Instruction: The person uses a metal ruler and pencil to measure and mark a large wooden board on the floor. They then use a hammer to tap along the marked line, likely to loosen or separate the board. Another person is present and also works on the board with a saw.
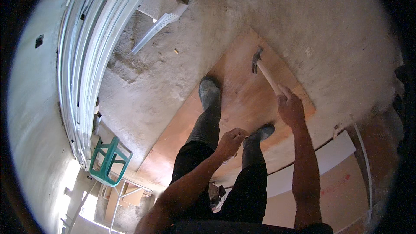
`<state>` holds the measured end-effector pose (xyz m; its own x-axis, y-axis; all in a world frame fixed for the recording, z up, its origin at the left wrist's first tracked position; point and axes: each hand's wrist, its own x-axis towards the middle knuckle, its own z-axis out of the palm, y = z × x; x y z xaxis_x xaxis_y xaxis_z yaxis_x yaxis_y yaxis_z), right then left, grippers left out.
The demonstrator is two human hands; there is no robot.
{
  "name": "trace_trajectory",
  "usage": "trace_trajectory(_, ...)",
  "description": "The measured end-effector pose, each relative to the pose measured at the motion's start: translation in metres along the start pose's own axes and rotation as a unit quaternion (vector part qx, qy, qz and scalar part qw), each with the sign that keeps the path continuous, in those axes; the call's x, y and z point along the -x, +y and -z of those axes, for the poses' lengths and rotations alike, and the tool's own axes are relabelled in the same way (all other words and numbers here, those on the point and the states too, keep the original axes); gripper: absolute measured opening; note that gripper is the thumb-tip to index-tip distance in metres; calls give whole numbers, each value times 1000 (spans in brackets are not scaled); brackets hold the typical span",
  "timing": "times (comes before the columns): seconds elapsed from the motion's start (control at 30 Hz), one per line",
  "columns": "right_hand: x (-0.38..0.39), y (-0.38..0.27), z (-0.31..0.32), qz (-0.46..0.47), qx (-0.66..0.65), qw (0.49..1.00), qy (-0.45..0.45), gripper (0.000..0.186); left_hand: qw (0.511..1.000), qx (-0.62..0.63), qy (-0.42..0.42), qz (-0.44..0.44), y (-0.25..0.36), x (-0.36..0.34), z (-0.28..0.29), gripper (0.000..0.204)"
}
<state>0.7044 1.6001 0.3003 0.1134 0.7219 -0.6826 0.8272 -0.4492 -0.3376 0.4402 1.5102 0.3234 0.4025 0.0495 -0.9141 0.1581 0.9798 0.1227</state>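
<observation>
In my right hand point(290, 107) is a claw hammer point(268, 76), held by its pale wooden handle with the dark metal head pointing away from me. The hammer is over a reddish-brown board point(238, 91) on the floor. My left hand point(232, 143) is closed in a pinch in front of my legs, near my right boot. A small thin thing seems to poke out at its fingertips, too small to name. My grey rubber boots point(210, 93) stand on the board.
Long metal profiles point(93, 60) lean along the left wall, with a perforated metal strip point(151, 32) by a concrete block. A green plastic stool point(110, 161) stands at the lower left. Further boards point(316, 186) lie at the lower right.
</observation>
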Motion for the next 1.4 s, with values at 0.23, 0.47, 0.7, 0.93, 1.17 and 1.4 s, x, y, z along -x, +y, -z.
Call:
trace_trajectory(0.23,-135,-62,-16,5,120,989,-80,42,988,143,-6,-61,50,1,6,27)
trace_trajectory(0.47,-163,-66,19,-152,63,974,-153,40,980,196,37,-22,59,-12,8,26)
trace_trajectory(0.7,-163,-67,8,-15,163,979,-119,41,972,228,29,-38,82,-22,-18,24)
trace_trajectory(0.93,-157,-84,3,48,260,946,-186,37,943,300,98,-105,109,-32,-32,25)
trace_trajectory(1.17,-171,-55,32,-30,215,915,-341,57,942,304,131,-49,87,-30,-117,28)
trace_trajectory(1.4,-186,-66,54,-2,372,864,-339,63,953,259,125,-91,81,-13,-169,34)
